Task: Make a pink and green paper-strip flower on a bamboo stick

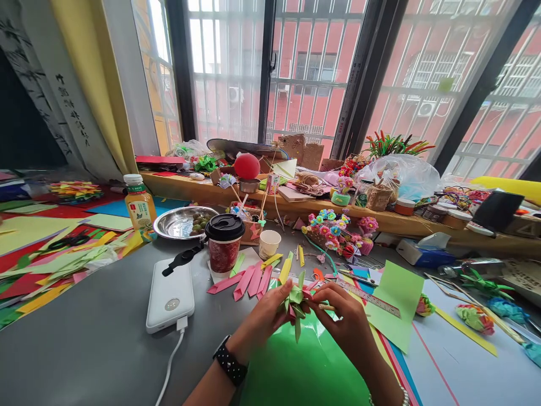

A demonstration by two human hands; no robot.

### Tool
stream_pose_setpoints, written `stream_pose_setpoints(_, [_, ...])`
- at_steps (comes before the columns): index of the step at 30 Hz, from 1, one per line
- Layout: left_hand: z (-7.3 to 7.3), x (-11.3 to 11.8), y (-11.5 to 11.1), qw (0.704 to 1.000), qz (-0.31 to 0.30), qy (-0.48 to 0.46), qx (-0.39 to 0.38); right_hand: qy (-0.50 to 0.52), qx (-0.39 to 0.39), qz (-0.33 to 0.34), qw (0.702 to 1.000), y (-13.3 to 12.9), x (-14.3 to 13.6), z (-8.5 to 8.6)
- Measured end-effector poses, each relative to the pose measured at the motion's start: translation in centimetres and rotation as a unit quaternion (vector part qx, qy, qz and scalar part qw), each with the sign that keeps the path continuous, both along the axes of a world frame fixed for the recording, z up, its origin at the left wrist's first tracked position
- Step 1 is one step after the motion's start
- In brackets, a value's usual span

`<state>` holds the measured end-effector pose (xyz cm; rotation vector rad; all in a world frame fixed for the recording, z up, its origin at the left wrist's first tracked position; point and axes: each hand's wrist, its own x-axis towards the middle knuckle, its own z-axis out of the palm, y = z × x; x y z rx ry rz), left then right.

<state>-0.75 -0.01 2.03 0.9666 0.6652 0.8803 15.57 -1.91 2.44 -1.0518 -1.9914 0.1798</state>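
A folded paper flower (296, 294) of light green and pink strips is between my two hands, above a glossy green surface (308, 366). My left hand (270, 310) closes around its left side, with a dark dotted watch strap at the wrist. On the flower's right side, my right hand (344, 310) pinches the paper; a thin pale stick-like piece shows under its fingers. The fingertips partly hide the flower's middle. Just beyond the left hand lie several folded pink strips (247, 280) and a yellow strip (286, 268).
A white power bank (170, 296) with a cable, a lidded cup (224, 248), a paper cup (269, 244) and a steel bowl (177, 223) stand left of my hands. To the right are a ruler (372, 299) and green paper (395, 304). A crowded ledge (194, 192) runs below the windows.
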Motion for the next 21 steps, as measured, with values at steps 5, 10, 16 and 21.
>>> stream_pose_setpoints(5, [-0.19,0.01,0.19,1.000,0.011,-0.022,0.000,0.034,-0.045,-0.007,0.998,-0.25,-0.32,0.17])
stream_pose_setpoints(10, [0.33,0.23,-0.20,1.000,0.030,0.008,-0.001,0.090,-0.083,-0.028,0.992,-0.24,-0.71,-0.11])
stream_pose_setpoints(16, [0.31,0.45,-0.44,0.993,0.066,0.083,0.044,0.074,-0.051,-0.044,0.995,-0.23,-0.90,-0.21])
stream_pose_setpoints(21, [-0.29,0.40,-0.35,0.987,0.079,0.115,0.078,0.086,-0.067,-0.035,0.993,-0.14,-1.02,-0.15])
